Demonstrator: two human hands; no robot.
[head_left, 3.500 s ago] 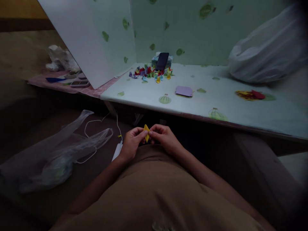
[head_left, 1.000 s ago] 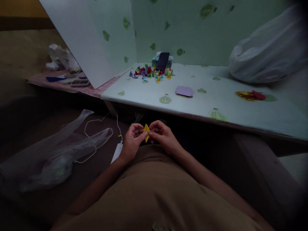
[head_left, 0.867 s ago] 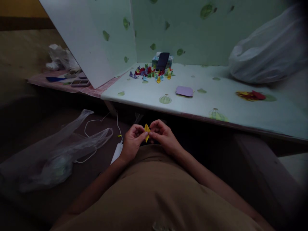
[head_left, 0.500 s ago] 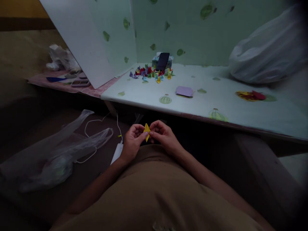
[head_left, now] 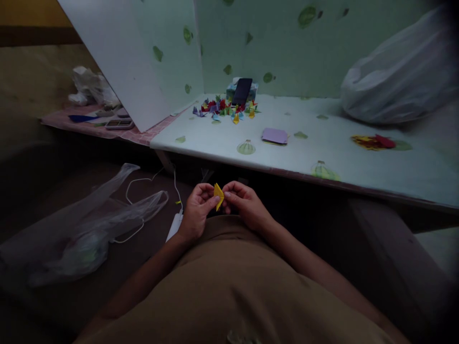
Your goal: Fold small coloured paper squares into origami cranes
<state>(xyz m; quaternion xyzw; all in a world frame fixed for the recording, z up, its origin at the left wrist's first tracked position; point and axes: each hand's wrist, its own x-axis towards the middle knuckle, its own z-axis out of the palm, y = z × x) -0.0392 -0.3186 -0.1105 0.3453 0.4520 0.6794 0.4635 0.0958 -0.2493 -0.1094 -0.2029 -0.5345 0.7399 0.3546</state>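
Between my two hands, above my lap, is a small folded yellow paper [head_left: 218, 196] with pointed top and bottom ends. My left hand [head_left: 199, 206] pinches it between thumb and fingers on its left side. The fingertips of my right hand [head_left: 246, 204] are closed at its right edge. Beyond them on the table lies a stack of purple paper squares [head_left: 275, 135]. Farther back stand many small folded paper cranes [head_left: 226, 110] in several colours, in front of a dark phone [head_left: 242, 91] leaning on a tissue box [head_left: 255, 91].
Red and yellow paper pieces [head_left: 375, 142] lie on the table [head_left: 208, 143] at right, near a large white plastic bag [head_left: 390, 81]. A clear plastic bag [head_left: 86, 248] and a white power strip [head_left: 175, 226] with a cord are low on the left. A white panel [head_left: 132, 62] leans at left.
The yellow paper has turned slightly, so it shows a narrower, half-diamond outline with its edge to the right. My right thumb has lifted off its front face. The table items have not moved.
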